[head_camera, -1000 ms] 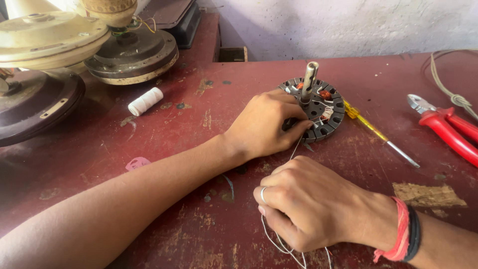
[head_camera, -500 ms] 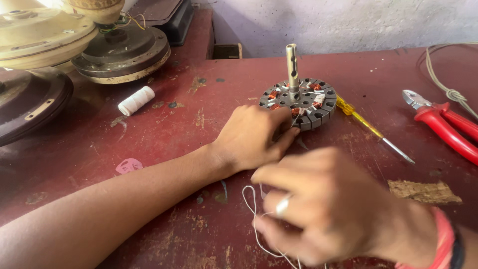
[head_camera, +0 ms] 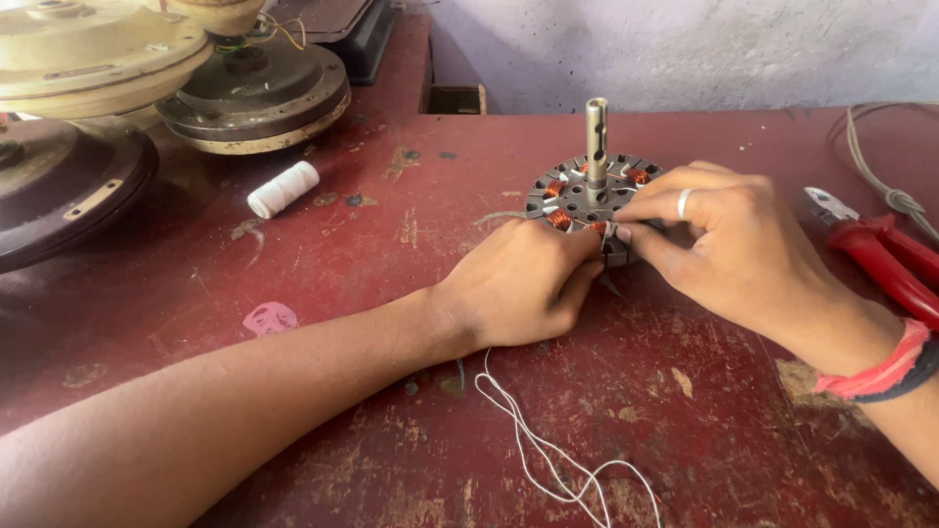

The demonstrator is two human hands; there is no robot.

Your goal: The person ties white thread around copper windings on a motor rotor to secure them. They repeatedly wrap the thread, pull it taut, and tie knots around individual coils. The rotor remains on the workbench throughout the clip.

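Nearest, a loop of thin white string (head_camera: 548, 450) trails loose across the worn, chipped red table top (head_camera: 391, 254), running up under the left hand.

Left hand (head_camera: 518, 288): forearm crosses from the lower left, palm down, fingers curled and pressed against the near rim of the round grey metal stator with copper windings (head_camera: 587, 200). Fingertips meet the stator at its near edge; whether they pinch the string there, cannot tell.

Right hand (head_camera: 729, 235): comes in from the right, silver ring on one finger, red and black bands on the wrist. Thumb and forefinger are pinched together at the stator's near right edge, just beside the left fingertips, apparently on something thin; too small to tell what.

Key relation: stator lies flat just beyond both sets of fingertips, its steel shaft (head_camera: 596, 137) standing upright, so the long axis is vertical. Both hands touch it; left covers the near side, right the right side.

Further right, red-handled pliers (head_camera: 880, 254) lie near the right wrist, grey cord (head_camera: 880, 186) beyond them.

Far left: small white spool of thread (head_camera: 284, 189), well apart from the hands; behind it, stacked round fan motor housings (head_camera: 254, 93), dark and cream.
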